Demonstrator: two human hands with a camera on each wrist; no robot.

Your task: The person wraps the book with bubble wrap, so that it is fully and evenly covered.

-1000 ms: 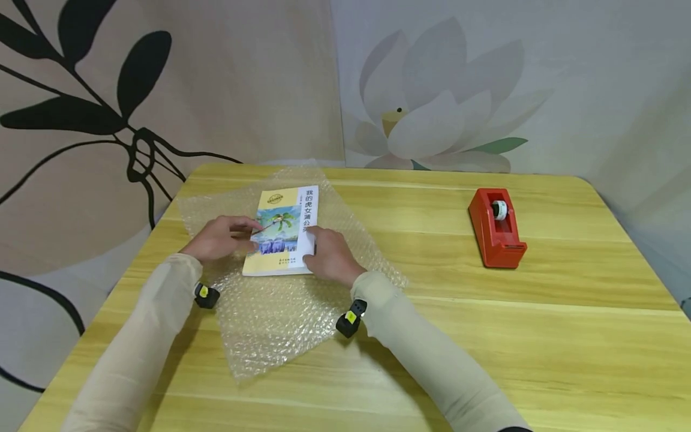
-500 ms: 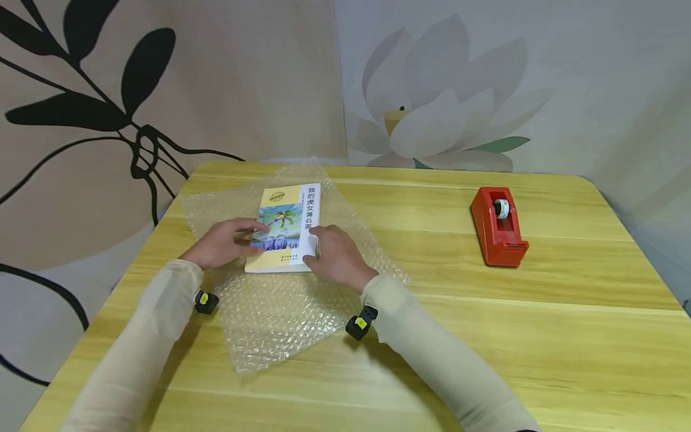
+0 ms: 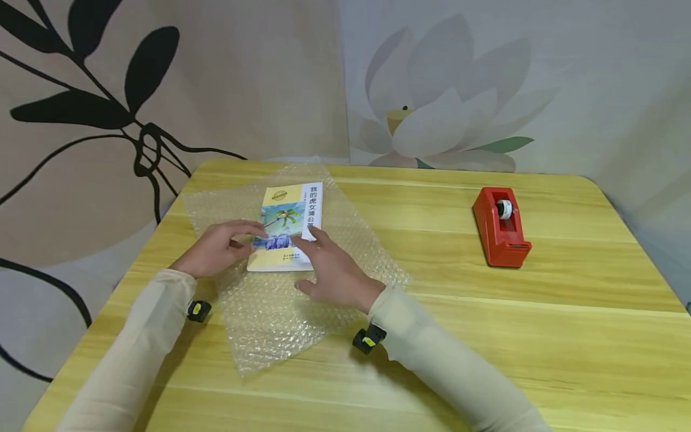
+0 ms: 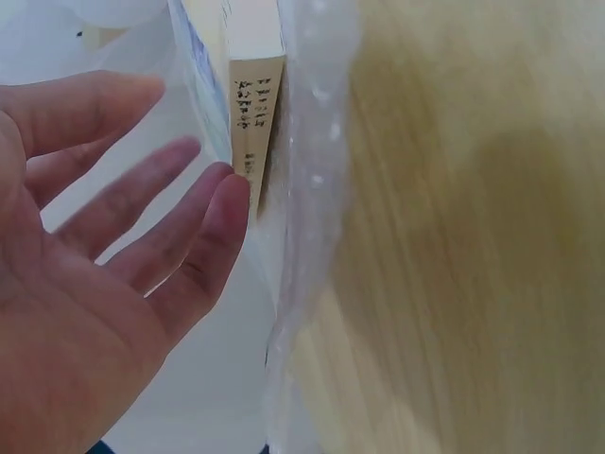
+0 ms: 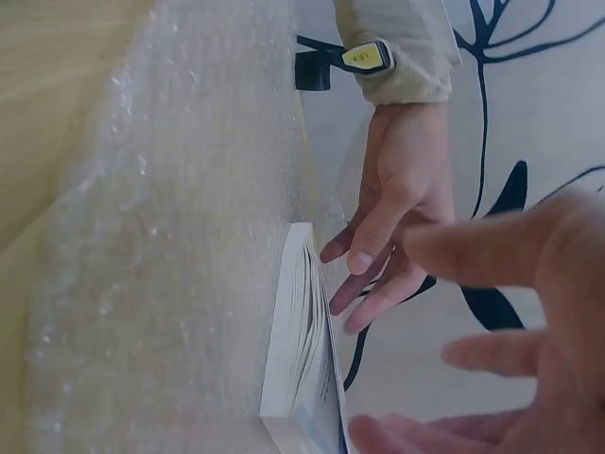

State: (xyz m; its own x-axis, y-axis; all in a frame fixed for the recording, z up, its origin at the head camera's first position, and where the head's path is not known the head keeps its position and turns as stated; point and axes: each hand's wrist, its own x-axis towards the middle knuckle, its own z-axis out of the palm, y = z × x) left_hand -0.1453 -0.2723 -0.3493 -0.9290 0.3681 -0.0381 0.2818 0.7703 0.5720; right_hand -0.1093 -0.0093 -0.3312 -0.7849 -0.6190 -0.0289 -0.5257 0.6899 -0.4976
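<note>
A paperback book (image 3: 282, 215) with a palm-tree cover lies face up on a sheet of bubble wrap (image 3: 270, 324). My left hand (image 3: 218, 246) is at the book's left side, fingers loosely bent and nothing gripped. Seen from the left wrist, its little fingertip is right by the book's spine (image 4: 251, 113). My right hand (image 3: 339, 273) hovers over the lower right part of the book with fingers spread, hiding that corner. In the right wrist view the book's page edges (image 5: 301, 340) show slightly fanned, and the right thumb (image 5: 473, 251) stands away from them.
A red tape dispenser (image 3: 501, 231) with a small roll stands at the right of the wooden table (image 3: 583, 360). Behind the table's far edge is a wall (image 3: 259, 78) printed with leaves and a flower. Black cameras are strapped to both wrists.
My right hand has let go of the book's right edge and drawn back toward the body, its fingers spreading. The left hand has eased slightly away; the book stays on the bubble wrap.
</note>
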